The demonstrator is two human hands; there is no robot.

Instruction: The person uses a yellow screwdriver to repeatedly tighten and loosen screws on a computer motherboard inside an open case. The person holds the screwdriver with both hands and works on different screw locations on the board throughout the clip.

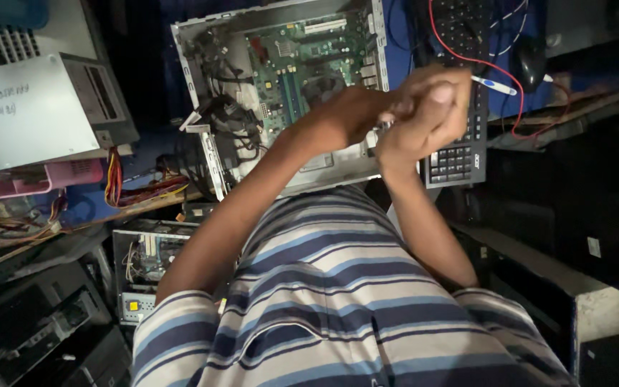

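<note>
My left hand (367,107) and my right hand (431,107) are clasped together, fingers closed, above the right edge of an open computer case (205,154). A small pale glint shows between the palms, too small to identify. A green motherboard (295,64) with black cables lies inside the case, just left of my hands. A black keyboard (460,158) lies under and right of my right hand. My striped shirt (338,308) fills the bottom of the view.
A red wire (517,93) and a white and blue pen (496,86) lie over the keyboard, with a black mouse (531,61) beyond. At left are a grey power supply box (37,107), a pink tray (37,179) and a second open case (152,258). Dark cases (589,215) stand at right.
</note>
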